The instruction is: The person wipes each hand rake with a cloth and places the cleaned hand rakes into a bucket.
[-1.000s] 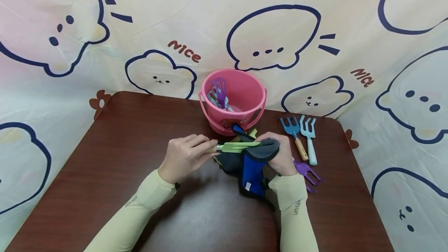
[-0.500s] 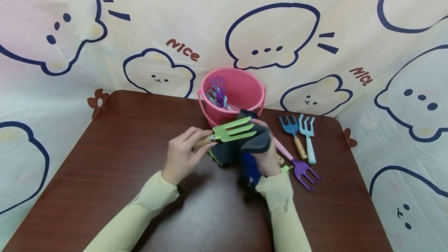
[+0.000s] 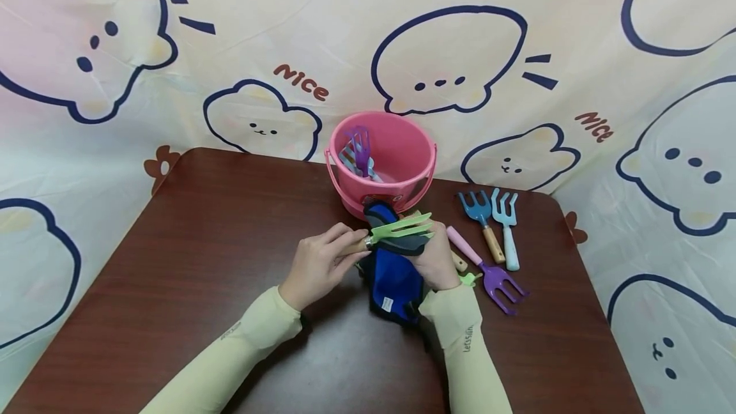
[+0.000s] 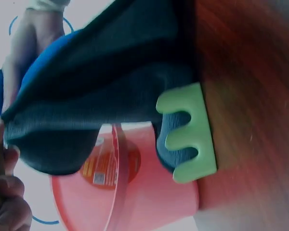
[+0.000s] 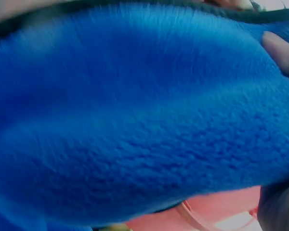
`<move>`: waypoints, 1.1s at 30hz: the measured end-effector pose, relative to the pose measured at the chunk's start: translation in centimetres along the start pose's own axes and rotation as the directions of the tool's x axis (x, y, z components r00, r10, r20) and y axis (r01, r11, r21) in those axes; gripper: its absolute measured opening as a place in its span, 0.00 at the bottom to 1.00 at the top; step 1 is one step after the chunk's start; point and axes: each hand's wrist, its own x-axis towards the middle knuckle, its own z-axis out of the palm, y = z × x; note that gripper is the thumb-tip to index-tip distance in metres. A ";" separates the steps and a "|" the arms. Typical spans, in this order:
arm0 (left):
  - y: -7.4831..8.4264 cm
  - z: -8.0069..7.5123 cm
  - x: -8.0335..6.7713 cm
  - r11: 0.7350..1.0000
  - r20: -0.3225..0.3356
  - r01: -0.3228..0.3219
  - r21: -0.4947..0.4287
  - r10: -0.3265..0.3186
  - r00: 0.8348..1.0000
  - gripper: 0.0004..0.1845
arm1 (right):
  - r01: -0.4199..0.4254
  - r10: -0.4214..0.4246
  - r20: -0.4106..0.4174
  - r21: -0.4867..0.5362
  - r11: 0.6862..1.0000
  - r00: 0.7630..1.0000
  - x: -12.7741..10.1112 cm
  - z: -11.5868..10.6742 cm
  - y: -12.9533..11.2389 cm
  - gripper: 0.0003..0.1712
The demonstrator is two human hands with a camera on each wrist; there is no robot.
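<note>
Head cam: 2 hands (image 3: 316, 267) hold 1 grn fork (image 3: 384, 232), 1 blu/gry cloth (image 3: 397, 281).

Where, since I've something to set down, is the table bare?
Free: the table left of the left sleeve, and, right of the right sleeve, below the pink-handled fork. Crowded: centre, with bucket, fabric, left hand, right hand; far right, with forks.

Blue fleecy cloth (image 5: 139, 110) across most of the frame, dark edging (image 5: 197, 6) along the top, gripped by the right hand (image 5: 285, 54) at the right edge, pink bucket (image 5: 229, 202) partly visible at lower right, blurred yellowish patch (image 5: 116, 227) at bottom.
</note>
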 end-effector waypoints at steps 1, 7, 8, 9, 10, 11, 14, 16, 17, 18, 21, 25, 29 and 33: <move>-0.1 -0.2 0.1 1.000 0.009 -0.020 0.015 0.019 1.000 0.22 | 0.000 0.000 0.000 -0.045 0.999 1.000 0.0 -0.4 0.0 0.13; -0.7 -1.5 0.5 0.997 0.040 -0.050 0.066 0.047 0.998 0.23 | 0.032 -0.037 -0.056 -0.087 0.996 0.998 0.0 -2.4 0.1 0.10; -0.8 -1.7 0.5 0.997 0.045 -0.044 0.066 0.041 0.998 0.23 | 0.038 -0.044 -0.072 -0.081 0.996 0.996 0.0 -2.7 0.1 0.11; -0.9 -1.8 0.5 0.997 0.051 -0.039 0.063 0.036 0.998 0.23 | 0.041 -0.048 -0.088 -0.081 0.996 0.995 -0.1 -3.0 0.1 0.12; -0.9 -1.9 0.5 0.998 0.054 -0.035 0.060 0.031 0.998 0.22 | 0.044 -0.051 -0.099 -0.069 0.997 0.994 -0.1 -3.3 0.1 0.12; -1.0 -2.0 0.6 0.998 0.058 -0.029 0.059 0.026 0.998 0.22 | 0.045 -0.049 -0.110 -0.043 0.998 0.993 -0.2 -3.6 0.1 0.12; -1.2 -2.4 0.7 0.998 0.048 -0.017 0.066 0.014 0.999 0.22 | 0.059 -0.047 -0.199 0.057 0.997 0.979 -0.3 -4.6 0.0 0.10; -1.3 -2.6 0.8 0.998 0.024 0.007 0.056 -0.008 1.000 0.21 | 0.093 -0.045 -0.293 0.151 0.984 0.955 -0.3 -5.3 -0.1 0.09; -1.4 -2.7 0.8 0.999 0.012 0.024 0.045 -0.024 1.000 0.21 | 0.117 -0.045 -0.342 0.194 0.974 0.939 -0.3 -5.7 -0.2 0.10; -1.5 -2.8 0.9 0.999 -0.003 0.041 0.028 -0.041 0.999 0.21 | 0.143 -0.048 -0.382 0.226 0.963 0.923 -0.4 -6.0 -0.2 0.10; -1.6 -3.0 0.8 0.994 -0.026 0.106 -0.041 -0.107 0.994 0.19 | 0.219 -0.067 -0.407 0.337 0.916 0.911 -0.5 -6.4 -0.4 0.12; -1.2 -2.7 0.8 0.962 0.028 0.205 -0.180 -0.204 0.979 0.16 | 0.265 -0.123 -0.311 0.467 0.844 0.942 -0.3 -5.3 -0.1 0.22; -0.2 -1.5 0.7 0.902 0.092 0.268 -0.337 -0.251 0.963 0.17 | 0.248 -0.139 -0.238 0.524 0.815 0.961 0.0 -1.8 0.4 0.28; 0.7 0.8 -0.1 0.877 0.122 0.248 -0.411 -0.217 0.969 0.18 | 0.136 -0.048 -0.182 0.505 0.852 0.982 -0.3 2.7 0.5 0.28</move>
